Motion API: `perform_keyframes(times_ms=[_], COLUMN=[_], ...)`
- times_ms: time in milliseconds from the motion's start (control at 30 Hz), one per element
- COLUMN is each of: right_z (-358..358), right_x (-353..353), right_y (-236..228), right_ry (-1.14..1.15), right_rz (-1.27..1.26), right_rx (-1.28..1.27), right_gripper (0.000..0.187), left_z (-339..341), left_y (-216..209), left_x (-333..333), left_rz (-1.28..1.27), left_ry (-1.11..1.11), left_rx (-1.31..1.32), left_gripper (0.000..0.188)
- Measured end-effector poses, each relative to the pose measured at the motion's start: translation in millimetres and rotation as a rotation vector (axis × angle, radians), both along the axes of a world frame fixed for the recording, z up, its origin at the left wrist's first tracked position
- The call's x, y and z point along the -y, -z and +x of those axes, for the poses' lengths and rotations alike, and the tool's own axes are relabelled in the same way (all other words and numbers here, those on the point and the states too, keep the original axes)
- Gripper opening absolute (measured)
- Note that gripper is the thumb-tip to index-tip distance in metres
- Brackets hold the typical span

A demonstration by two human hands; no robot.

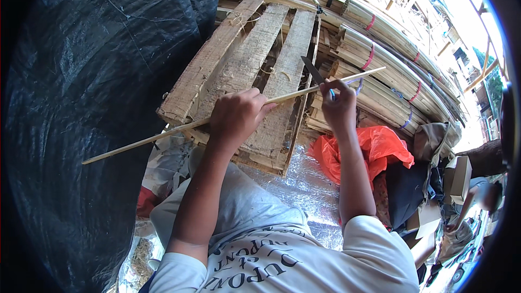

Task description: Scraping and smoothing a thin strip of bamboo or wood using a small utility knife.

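A long thin strip of pale wood or bamboo (135,142) runs slantwise across the view, its right end higher than its left. My left hand (239,113) is closed around its middle, above a slatted wooden crate (233,57). In my right hand (338,97) is a knife (312,70) with a dark blade pointing up and to the left, away from me. Part of a blue handle shows between the fingers. The right hand is close to the strip's right part; whether the blade touches the strip I cannot tell.
Bundles of split strips (374,57), tied with red and purple bands, are stacked behind and right of the crate. An orange-red plastic bag (361,152) lies by my right forearm. A dark tarp (81,103) hangs at left. Another person (475,206) sits at far right near cardboard boxes (458,176).
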State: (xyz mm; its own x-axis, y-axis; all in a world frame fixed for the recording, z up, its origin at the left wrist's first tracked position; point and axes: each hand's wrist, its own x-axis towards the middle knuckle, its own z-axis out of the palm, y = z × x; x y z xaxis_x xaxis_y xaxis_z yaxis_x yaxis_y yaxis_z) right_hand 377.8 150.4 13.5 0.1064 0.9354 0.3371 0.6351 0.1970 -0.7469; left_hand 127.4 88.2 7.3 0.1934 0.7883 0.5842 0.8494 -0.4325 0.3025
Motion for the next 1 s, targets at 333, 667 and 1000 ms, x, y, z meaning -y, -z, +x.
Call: perform_keyframes(times_ms=[333, 667, 1000], right_z=[38, 74, 71], right_x=[-7, -20, 13], right_y=[7, 3, 19], right_ry=[0.061, 0.106, -0.082], right_rz=[0.103, 0.048, -0.259], right_rx=[-0.014, 0.023, -0.347], right_gripper=[0.012, 0.017, 0.029], left_z=[-10, -9, -8], left_y=[3, 5, 2], left_x=[1, -2, 2], left_rz=[0.004, 0.065, 0.01], left_ry=[0.023, 0.027, 0.008], left_rx=[-0.034, 0.0, 0.049], left_gripper=[0.026, 0.024, 0.026])
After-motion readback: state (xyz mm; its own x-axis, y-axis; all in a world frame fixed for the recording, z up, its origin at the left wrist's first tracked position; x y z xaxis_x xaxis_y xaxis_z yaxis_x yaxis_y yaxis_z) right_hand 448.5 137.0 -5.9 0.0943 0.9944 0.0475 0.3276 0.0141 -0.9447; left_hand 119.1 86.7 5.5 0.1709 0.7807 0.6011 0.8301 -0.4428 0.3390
